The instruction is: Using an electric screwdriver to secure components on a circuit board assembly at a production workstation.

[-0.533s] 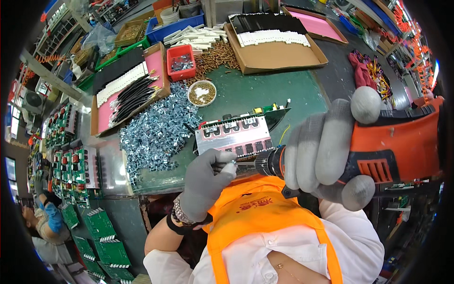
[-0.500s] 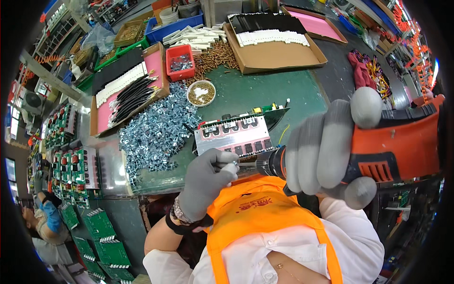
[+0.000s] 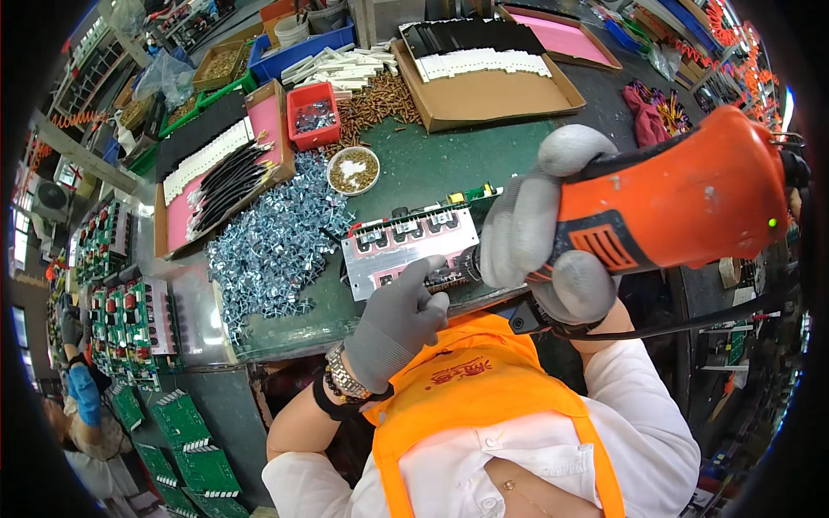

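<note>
My gloved right hand (image 3: pixel 527 220) is wrapped round an orange-and-black corded power drill (image 3: pixel 691 198), tilted with its chuck (image 3: pixel 469 262) low over the near side of a circuit board assembly. This assembly has a silver metal plate (image 3: pixel 367 263) with black components along it and lies near the bench's front edge. My gloved left hand (image 3: pixel 393 324) is beside the chuck, index finger stretched toward the plate and thumb apart from it. Nothing shows between those fingertips. The drill's bit tip is hidden by the fingers and components.
A heap of small metal clips (image 3: pixel 272 250) lies left of the assembly. Behind stand a white bowl of small screws (image 3: pixel 354 170), a red bin (image 3: pixel 313 116) and a cardboard tray (image 3: pixel 496 99). A black cable (image 3: pixel 682 328) trails right. Another person (image 3: pixel 91 414) is at the far left.
The drill has swung from nearly level to tilted, its chuck moving up and left onto the assembly. My left hand followed; its pinch at the bit has opened, and the screw there no longer shows.
</note>
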Action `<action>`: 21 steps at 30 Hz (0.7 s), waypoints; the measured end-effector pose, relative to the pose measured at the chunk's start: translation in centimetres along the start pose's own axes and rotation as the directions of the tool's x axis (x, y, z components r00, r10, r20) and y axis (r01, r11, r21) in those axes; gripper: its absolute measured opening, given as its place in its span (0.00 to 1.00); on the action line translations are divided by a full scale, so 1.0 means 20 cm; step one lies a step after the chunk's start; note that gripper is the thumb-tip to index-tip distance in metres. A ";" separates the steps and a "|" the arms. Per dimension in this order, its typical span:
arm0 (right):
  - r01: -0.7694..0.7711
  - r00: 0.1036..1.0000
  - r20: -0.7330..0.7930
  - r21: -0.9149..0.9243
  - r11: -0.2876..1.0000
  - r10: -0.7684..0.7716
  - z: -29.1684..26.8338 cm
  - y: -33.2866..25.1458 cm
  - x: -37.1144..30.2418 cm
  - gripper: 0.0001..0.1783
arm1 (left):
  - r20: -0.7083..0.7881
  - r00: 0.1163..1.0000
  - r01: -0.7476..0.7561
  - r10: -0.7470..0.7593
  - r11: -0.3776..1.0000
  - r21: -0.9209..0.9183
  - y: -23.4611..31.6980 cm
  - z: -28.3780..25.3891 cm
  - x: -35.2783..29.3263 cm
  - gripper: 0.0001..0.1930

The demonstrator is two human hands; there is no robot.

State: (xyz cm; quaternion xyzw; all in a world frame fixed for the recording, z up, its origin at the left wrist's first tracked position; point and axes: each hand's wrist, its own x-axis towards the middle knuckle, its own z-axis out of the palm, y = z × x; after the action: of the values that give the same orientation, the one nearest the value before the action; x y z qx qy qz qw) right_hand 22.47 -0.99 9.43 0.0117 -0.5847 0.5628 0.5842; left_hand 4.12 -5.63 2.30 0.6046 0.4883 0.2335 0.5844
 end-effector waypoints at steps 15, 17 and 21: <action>-0.040 0.982 0.186 0.156 0.987 0.011 0.04 0.05 0.11 0.35 | -0.163 0.594 -0.127 0.788 0.291 0.948 -0.24 0.26 -0.01 0.17; -0.052 0.971 0.238 0.162 0.985 0.013 0.05 0.05 0.14 0.35 | -0.166 0.593 -0.121 0.788 0.291 0.949 -0.25 0.26 0.00 0.16; -0.075 0.939 0.341 0.064 0.995 0.049 0.07 0.03 0.18 0.34 | -0.144 0.607 -0.168 0.782 0.303 0.938 -0.25 0.25 0.00 0.16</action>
State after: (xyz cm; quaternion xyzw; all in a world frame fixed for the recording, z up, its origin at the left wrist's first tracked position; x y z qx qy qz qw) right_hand 19.95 0.62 11.91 0.1120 -0.6549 0.5922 0.4559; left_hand 6.69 -8.83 -3.41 0.8248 0.4681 0.3042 -0.0898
